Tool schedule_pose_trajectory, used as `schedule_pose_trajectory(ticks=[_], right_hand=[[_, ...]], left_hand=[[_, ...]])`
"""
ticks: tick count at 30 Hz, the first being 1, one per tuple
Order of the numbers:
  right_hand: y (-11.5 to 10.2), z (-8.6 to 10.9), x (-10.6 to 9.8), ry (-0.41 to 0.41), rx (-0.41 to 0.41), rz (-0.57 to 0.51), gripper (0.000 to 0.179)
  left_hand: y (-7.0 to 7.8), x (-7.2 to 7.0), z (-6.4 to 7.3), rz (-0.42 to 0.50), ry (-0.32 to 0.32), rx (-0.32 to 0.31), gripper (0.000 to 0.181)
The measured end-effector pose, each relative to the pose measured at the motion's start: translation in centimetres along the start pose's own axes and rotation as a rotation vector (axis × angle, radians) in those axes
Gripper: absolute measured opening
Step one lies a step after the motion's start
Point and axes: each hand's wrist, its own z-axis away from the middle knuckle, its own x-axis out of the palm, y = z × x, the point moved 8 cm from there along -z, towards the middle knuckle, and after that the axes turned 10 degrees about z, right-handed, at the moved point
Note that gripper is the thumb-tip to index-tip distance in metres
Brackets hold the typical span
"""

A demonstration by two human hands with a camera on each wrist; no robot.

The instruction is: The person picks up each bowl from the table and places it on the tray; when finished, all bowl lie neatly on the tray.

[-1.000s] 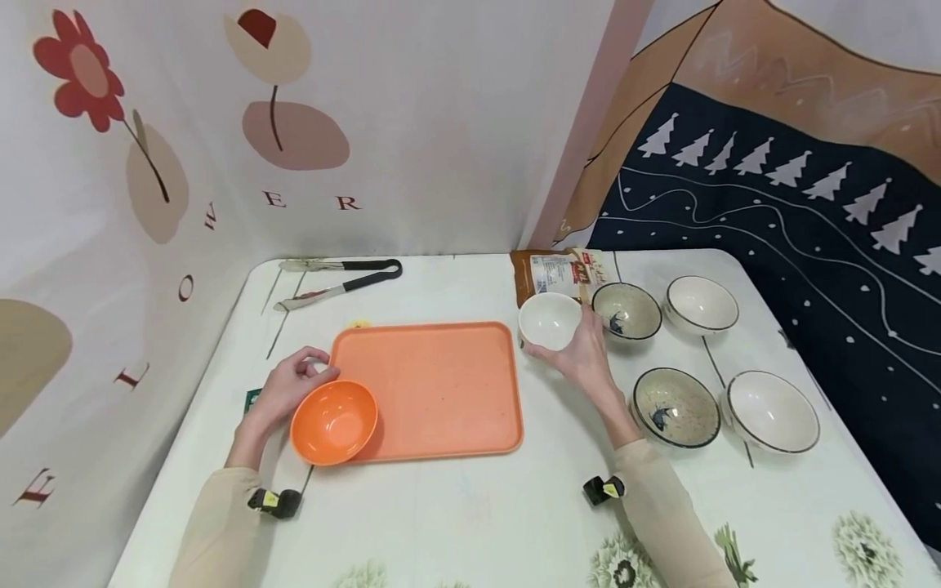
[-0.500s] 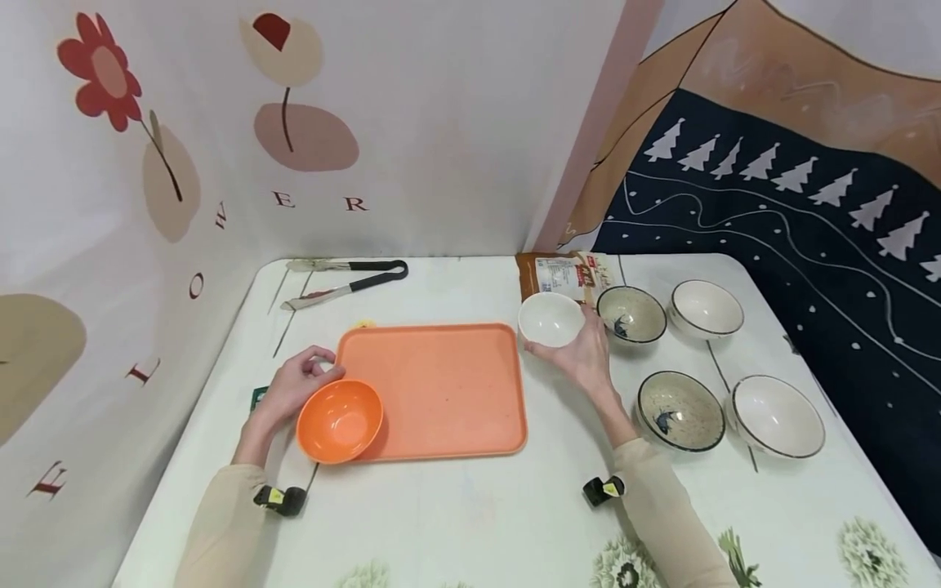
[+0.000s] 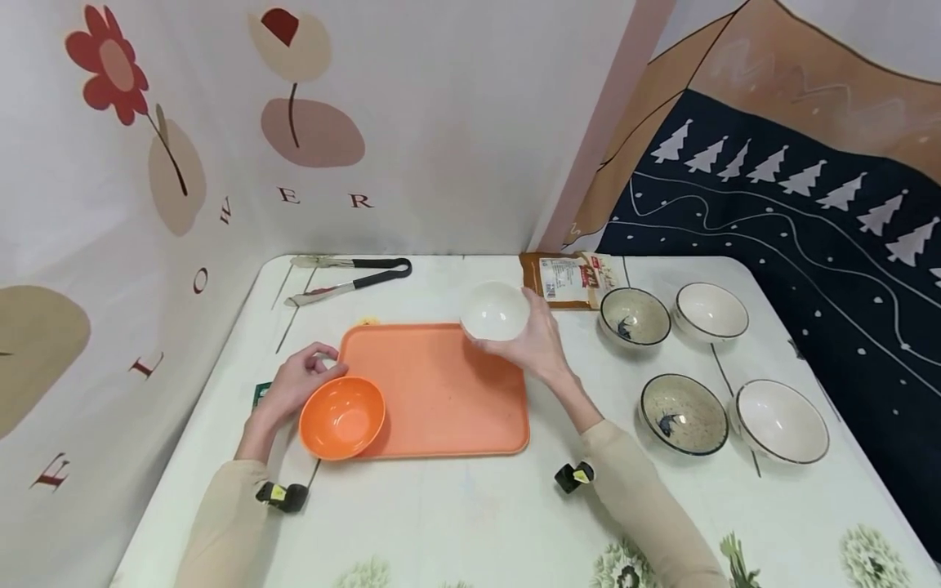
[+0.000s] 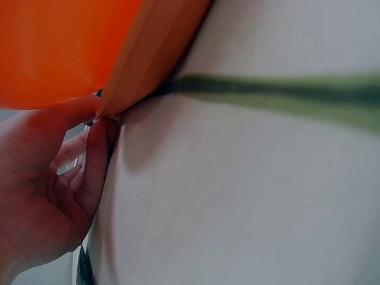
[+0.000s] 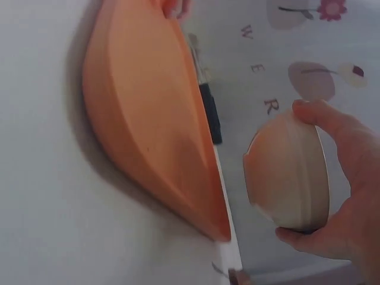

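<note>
My right hand grips a small white bowl by its sides, thumb and fingers on opposite sides. In the right wrist view this bowl hangs in the air, apart from the orange tray. From above, it overlaps the far right corner of the tray. My left hand pinches the tray's left edge; in the left wrist view its thumb and fingertips meet at the rim. An orange bowl stands on the tray's near left corner, right beside that hand.
On the right stand two speckled grey bowls and two dark-rimmed white bowls. A brown and white food packet lies at the back. Black-handled tongs lie back left. A small green item shows beside the left hand.
My right hand has lifted the white bowl from beside the tray and moved it left, over the tray's far right corner. The left hand stays at the tray's edge.
</note>
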Motion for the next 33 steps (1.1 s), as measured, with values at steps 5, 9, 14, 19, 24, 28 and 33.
schedule_pose_trajectory(ticks=[5, 9, 14, 19, 24, 28, 33], right_hand=[[-2.5, -0.2, 2.4, -0.058, -0.102, 0.009, 0.121], [-3.9, -0.2, 4.2, -0.094, -0.15, 0.02, 0.12], [-5.4, -0.3, 6.5, -0.157, -0.164, 0.014, 0.121], [-6.9, -0.3, 8.9, -0.227, -0.186, -0.013, 0.12], [-8.2, -0.5, 10.5, -0.242, -0.21, 0.006, 0.12], [-8.8, -0.7, 11.5, -0.254, -0.223, 0.047, 0.12], [-9.9, -1.1, 12.5, -0.27, -0.25, 0.079, 0.12]], left_hand=[[0.0, 0.1, 0.0, -0.007, 0.001, 0.0, 0.052], [0.0, 0.2, -0.1, -0.013, -0.002, -0.005, 0.052], [0.1, 0.3, -0.2, -0.024, 0.001, -0.006, 0.052], [0.1, 0.0, 0.0, -0.041, 0.007, 0.006, 0.052], [0.0, -0.1, 0.0, -0.04, 0.01, -0.001, 0.054], [0.0, 0.1, 0.0, -0.026, 0.0, -0.019, 0.053], [0.2, 0.1, 0.1, -0.019, 0.002, 0.001, 0.049]])
